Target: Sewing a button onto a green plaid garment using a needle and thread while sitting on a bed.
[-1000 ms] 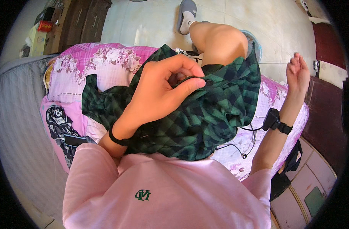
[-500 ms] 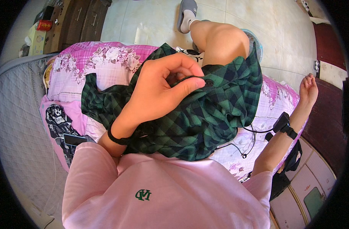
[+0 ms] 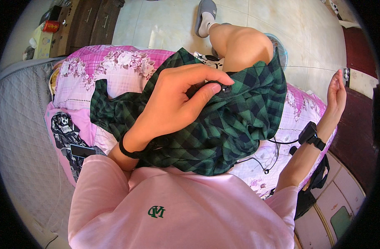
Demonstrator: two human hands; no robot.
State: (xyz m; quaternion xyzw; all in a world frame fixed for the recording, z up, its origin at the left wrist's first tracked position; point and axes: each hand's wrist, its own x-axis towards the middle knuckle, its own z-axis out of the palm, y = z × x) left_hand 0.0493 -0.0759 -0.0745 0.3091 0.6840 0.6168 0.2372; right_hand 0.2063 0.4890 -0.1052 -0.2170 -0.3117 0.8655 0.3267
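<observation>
A green and dark navy plaid shirt [image 3: 206, 141] lies bunched across my lap. My left hand [image 3: 175, 97], a black hair tie [image 3: 129, 151] round its wrist, holds the shirt's edge between thumb and index finger. A small dark button [image 3: 226, 88] shows right at those fingertips; the other fingers curl underneath, mostly hidden. Out to the right, past the bed's edge, my right hand [image 3: 336, 93] is open and holds nothing, its fingers stretched out. On that wrist sits a black strapped device [image 3: 310, 135] with a cable running from it.
I sit on a bed with a pink floral sheet [image 3: 111, 62]. A phone [image 3: 83, 151] lies at the left on black-and-white patterned cloth [image 3: 64, 126]. A grey quilted mattress [image 3: 22, 124] stands farther left. Thin black cable [image 3: 265, 170] loops beside the shirt. Pink cabinets [image 3: 327, 195] are at the lower right.
My left index fingertip has shifted right, and more of the button shows between it and the thumb. My right hand has turned and risen slightly, its fingers straighter.
</observation>
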